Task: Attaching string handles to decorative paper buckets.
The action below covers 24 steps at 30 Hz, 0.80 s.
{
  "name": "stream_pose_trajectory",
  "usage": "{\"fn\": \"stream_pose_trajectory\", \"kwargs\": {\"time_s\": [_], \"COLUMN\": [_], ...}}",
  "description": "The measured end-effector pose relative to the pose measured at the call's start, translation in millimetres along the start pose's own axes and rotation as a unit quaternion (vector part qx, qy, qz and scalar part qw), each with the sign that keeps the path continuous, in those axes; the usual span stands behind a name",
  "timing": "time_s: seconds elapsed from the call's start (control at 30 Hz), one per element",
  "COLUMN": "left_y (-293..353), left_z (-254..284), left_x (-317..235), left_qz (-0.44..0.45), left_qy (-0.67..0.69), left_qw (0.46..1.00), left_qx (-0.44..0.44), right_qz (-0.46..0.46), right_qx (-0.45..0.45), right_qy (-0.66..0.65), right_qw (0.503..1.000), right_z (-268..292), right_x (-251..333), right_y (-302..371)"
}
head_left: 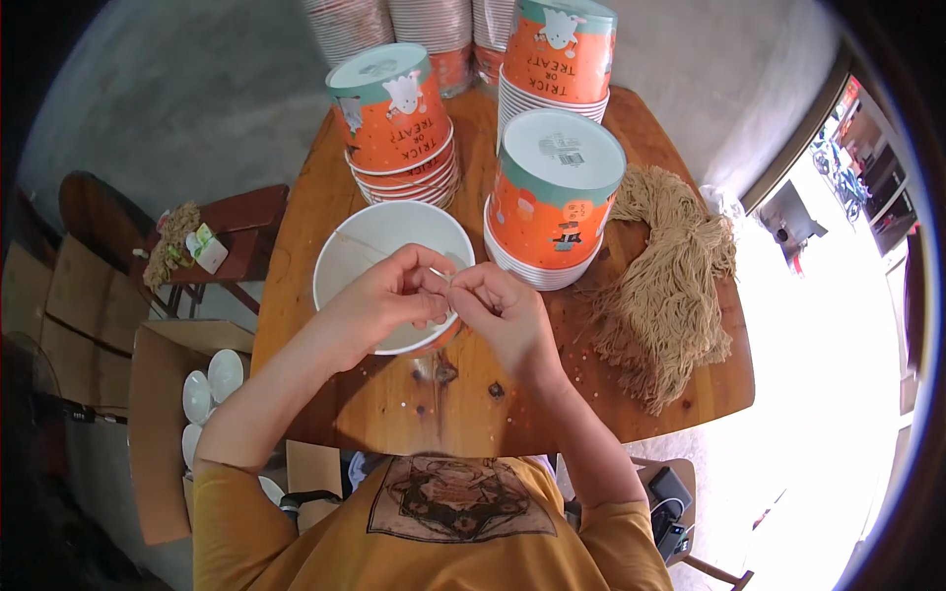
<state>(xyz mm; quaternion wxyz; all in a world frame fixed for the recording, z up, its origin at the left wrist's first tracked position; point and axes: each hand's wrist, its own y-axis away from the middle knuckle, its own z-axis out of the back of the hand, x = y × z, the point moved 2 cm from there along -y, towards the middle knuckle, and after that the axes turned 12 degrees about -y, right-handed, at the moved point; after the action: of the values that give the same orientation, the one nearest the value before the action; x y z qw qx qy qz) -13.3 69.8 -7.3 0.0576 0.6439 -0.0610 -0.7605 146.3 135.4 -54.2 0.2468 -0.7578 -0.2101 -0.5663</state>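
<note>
Dark, bold lettering stands upside down on the orange tub stack point(399, 123) behind the open white bucket point(394, 221) and on the far tub stack point(560, 59), behind and right of it. Right of the bucket, the near tub stack point(537, 222) carries base print too small to read.

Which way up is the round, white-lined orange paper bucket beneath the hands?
The bucket is mouth up: its round rim and white interior face the camera. Whether it tilts slightly, I cannot tell.

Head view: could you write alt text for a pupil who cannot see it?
Left hand and right hand meet above an open bucket, apparently pinching a thin strand. On the wooden table stand upside-down orange bucket stacks, with tan yarn at right.
</note>
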Motion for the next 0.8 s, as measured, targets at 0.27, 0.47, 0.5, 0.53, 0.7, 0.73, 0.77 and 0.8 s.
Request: {"fn": "stream_pose_trajectory", "kwargs": {"time_s": [0.27, 0.47, 0.5, 0.53, 0.7, 0.73, 0.77, 0.8], "left_y": [-6, -6, -7, -8, -5, -4, -3, -2], "left_z": [1, -4, -6, -6, -18, -16, -15, -15], "left_x": [7, -3, -1, 3, -5, -6, -6, -6], "left_qz": [0.061, 0.048, 0.046, 0.039, 0.020, 0.020, 0.020, 0.021], "left_qy": [0.033, -0.002, -0.002, -0.022, 0.002, -0.023, -0.047, -0.047], "left_qw": [0.996, 0.996, 0.996, 0.997, 0.998, 0.997, 0.994, 0.994], "left_qx": [0.054, 0.079, 0.079, 0.068, 0.054, 0.078, 0.101, 0.101], "right_qz": [0.021, -0.030, -0.050, -0.048, 0.012, 0.011, 0.015, 0.019], "right_qx": [0.029, 0.168, 0.225, 0.227, 0.213, 0.214, 0.174, 0.133], "right_qy": [-0.002, -0.014, -0.034, -0.032, 0.084, 0.084, 0.122, 0.160], "right_qw": [0.999, 0.985, 0.972, 0.972, 0.973, 0.973, 0.977, 0.978], "right_z": [6, 21, 23, 21, 11, 10, 11, 12], "right_x": [14, 64, 71, 76, 71, 70, 69, 68], "right_y": [-3, -4, -6, -9, -27, -28, -28, -29]}}
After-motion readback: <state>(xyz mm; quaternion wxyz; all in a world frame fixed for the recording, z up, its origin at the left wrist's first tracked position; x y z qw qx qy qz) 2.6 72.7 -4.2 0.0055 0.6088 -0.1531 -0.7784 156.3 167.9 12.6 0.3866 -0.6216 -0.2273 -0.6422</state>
